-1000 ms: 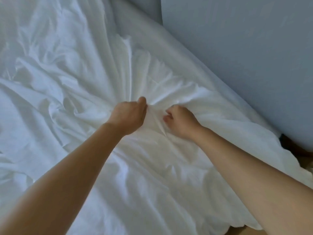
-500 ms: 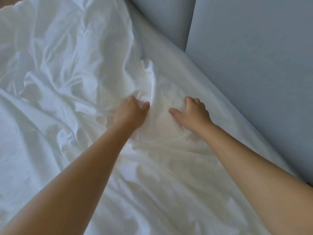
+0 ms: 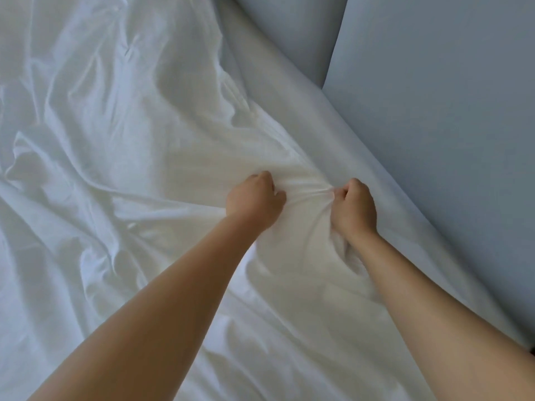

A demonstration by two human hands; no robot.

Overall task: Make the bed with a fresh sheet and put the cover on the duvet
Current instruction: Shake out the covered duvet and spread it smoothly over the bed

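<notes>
**Both fists closed on the cloth, a tight band drawn between them**

Half a second earlier the fingers had lain looser on the bedding, the right ones spread; now the left hand [image 3: 254, 198] and the right hand [image 3: 354, 205] were each balled into a fist with a gather of the rumpled white cloth [image 3: 115, 140] inside, and the view had swung a little toward the wall. Between the knuckles ran a tight band [image 3: 308, 192] of fabric, pulled straight from 9 to 3 o'clock; below it the cloth bagged down toward 6 o'clock between the forearms.

From where I stood I could not tell whether this was the duvet cover or a loose sheet. Its bulk lay away from the hands toward 9 through 12 o'clock, with one long fold climbing to 11 o'clock. Under it a smooth sheet [image 3: 333, 134] showed as a bare strip, its long axis running from 12 o'clock down to 5 o'clock beside the grey wall panels [image 3: 434, 111]. The right hand was the nearer to that strip and to the wall; the left sat toward the heap. By my judgement any next pull would have to draw the cloth toward 3 o'clock, across that strip; the right arm had the shorter reach for it.
</notes>
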